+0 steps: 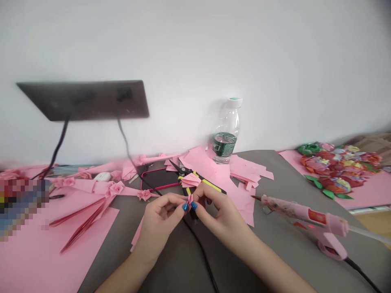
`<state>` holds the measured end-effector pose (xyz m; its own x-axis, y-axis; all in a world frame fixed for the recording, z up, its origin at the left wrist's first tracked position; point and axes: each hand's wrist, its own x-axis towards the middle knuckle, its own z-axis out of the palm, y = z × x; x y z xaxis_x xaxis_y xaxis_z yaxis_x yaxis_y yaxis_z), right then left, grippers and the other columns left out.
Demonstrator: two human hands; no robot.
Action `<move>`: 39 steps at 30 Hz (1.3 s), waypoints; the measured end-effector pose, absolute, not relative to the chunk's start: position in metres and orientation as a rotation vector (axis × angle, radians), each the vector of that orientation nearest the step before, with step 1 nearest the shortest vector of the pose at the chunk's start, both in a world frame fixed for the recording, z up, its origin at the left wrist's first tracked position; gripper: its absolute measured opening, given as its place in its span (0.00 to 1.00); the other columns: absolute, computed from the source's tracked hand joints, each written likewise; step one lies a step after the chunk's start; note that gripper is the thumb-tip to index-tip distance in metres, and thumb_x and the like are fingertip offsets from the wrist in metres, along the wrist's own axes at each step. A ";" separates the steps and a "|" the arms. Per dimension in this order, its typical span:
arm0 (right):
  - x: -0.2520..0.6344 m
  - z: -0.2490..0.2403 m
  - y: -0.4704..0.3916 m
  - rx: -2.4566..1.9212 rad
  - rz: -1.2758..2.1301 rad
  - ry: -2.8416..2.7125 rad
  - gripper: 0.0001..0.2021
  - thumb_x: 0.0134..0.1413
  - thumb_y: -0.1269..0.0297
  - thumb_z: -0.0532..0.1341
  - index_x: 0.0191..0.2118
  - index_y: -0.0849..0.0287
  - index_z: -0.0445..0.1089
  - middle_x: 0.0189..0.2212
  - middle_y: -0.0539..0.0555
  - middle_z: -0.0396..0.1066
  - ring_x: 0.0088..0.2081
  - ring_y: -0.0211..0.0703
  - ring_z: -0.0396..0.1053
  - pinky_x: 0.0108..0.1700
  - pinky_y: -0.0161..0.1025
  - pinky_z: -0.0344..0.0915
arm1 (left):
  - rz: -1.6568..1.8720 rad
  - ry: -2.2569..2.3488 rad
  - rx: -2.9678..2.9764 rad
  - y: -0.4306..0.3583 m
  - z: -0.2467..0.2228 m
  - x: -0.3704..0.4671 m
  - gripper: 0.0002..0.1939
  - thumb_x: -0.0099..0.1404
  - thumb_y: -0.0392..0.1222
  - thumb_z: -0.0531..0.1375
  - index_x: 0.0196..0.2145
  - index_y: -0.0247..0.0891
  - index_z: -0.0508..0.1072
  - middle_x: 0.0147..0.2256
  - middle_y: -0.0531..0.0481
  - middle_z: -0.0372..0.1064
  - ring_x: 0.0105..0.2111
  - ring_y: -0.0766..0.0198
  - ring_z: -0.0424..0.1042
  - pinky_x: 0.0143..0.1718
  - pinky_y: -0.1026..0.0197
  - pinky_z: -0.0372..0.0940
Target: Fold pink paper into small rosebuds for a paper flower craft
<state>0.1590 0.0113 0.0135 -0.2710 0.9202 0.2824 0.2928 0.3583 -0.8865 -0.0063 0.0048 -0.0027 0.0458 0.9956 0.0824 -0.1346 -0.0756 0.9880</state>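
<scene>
Near the middle of the grey table, my left hand and my right hand meet and pinch a small folded pink paper piece between thumbs and forefingers. Each thumb has a blue nail. Right behind the fingers lie black-and-yellow pliers, partly hidden by my hands, with small folded pink paper on them. A phone with a pink edge rests to their left.
A pink glue gun lies at right, its tip toward the middle. Behind stands a bottle beside pink paper scraps. Paper flowers sit far right, pink paper roses left. A black cable runs under my hands.
</scene>
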 end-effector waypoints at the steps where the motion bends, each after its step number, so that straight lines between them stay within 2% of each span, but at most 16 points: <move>1: 0.159 0.013 0.011 -1.073 0.904 -1.785 0.06 0.56 0.74 0.57 0.31 0.57 0.66 0.28 0.50 0.67 0.30 0.40 0.63 0.32 0.36 0.61 | 1.276 1.054 1.190 0.005 -0.003 -0.006 0.02 0.58 0.35 0.67 0.27 0.36 0.80 0.32 0.48 0.81 0.34 0.62 0.79 0.38 0.65 0.74; 4: 0.158 0.012 0.011 -1.066 0.850 -1.834 0.06 0.56 0.75 0.56 0.31 0.57 0.65 0.28 0.51 0.67 0.30 0.40 0.63 0.32 0.36 0.61 | 1.245 1.104 1.160 0.005 -0.003 -0.008 0.02 0.56 0.36 0.68 0.29 0.37 0.79 0.31 0.48 0.81 0.34 0.61 0.80 0.37 0.64 0.75; 8: 0.159 0.013 0.011 -1.065 0.833 -1.853 0.07 0.57 0.75 0.56 0.31 0.56 0.64 0.28 0.51 0.66 0.30 0.40 0.63 0.32 0.36 0.61 | 1.245 1.131 1.099 0.005 -0.004 -0.008 0.07 0.56 0.38 0.68 0.35 0.38 0.78 0.31 0.48 0.82 0.33 0.59 0.81 0.38 0.61 0.75; 13: 0.159 0.015 0.010 -1.071 0.796 -1.887 0.07 0.56 0.76 0.55 0.31 0.56 0.63 0.28 0.51 0.65 0.31 0.41 0.64 0.33 0.36 0.61 | 1.264 1.187 1.232 0.003 -0.003 -0.007 0.04 0.58 0.36 0.65 0.33 0.38 0.81 0.32 0.48 0.83 0.32 0.59 0.82 0.38 0.62 0.76; 19: 0.158 0.012 0.009 -1.115 0.699 -1.936 0.08 0.53 0.78 0.55 0.30 0.57 0.62 0.28 0.51 0.66 0.30 0.41 0.64 0.32 0.37 0.59 | 1.260 1.250 1.415 -0.001 -0.003 -0.007 0.06 0.60 0.34 0.62 0.32 0.40 0.80 0.31 0.50 0.82 0.32 0.60 0.82 0.37 0.63 0.76; 23: 0.157 0.012 0.010 -1.107 0.651 -1.940 0.09 0.53 0.78 0.55 0.29 0.56 0.62 0.26 0.51 0.65 0.29 0.42 0.63 0.31 0.37 0.58 | 1.275 1.258 1.523 -0.001 -0.004 -0.007 0.06 0.62 0.34 0.61 0.33 0.40 0.79 0.40 0.46 0.81 0.41 0.57 0.80 0.41 0.61 0.75; 25: 0.157 0.012 0.010 -1.094 0.633 -1.936 0.09 0.53 0.78 0.54 0.30 0.56 0.62 0.26 0.51 0.65 0.30 0.42 0.63 0.31 0.37 0.59 | 1.313 1.285 1.620 0.000 -0.005 -0.008 0.07 0.62 0.34 0.60 0.32 0.40 0.79 0.42 0.46 0.78 0.42 0.57 0.78 0.40 0.62 0.73; 31: 0.157 0.010 0.010 -1.105 0.627 -1.947 0.09 0.53 0.78 0.55 0.30 0.56 0.62 0.27 0.51 0.66 0.31 0.43 0.64 0.33 0.37 0.59 | 1.296 1.274 1.615 -0.001 -0.008 -0.008 0.10 0.63 0.32 0.60 0.42 0.43 0.72 0.32 0.55 0.74 0.34 0.66 0.75 0.38 0.66 0.70; 39: 0.157 0.012 0.009 -1.156 0.786 -1.907 0.07 0.55 0.76 0.55 0.31 0.56 0.63 0.27 0.50 0.66 0.29 0.41 0.64 0.32 0.36 0.58 | 1.281 1.177 1.470 0.001 -0.008 -0.006 0.07 0.62 0.31 0.60 0.36 0.41 0.72 0.33 0.55 0.72 0.35 0.68 0.74 0.40 0.69 0.70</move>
<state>0.1566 0.0091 0.0117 -0.3037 0.9084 0.2875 0.4424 0.4017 -0.8018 -0.0063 0.0007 -0.0085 0.0380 0.9779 0.2056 0.1226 -0.2088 0.9702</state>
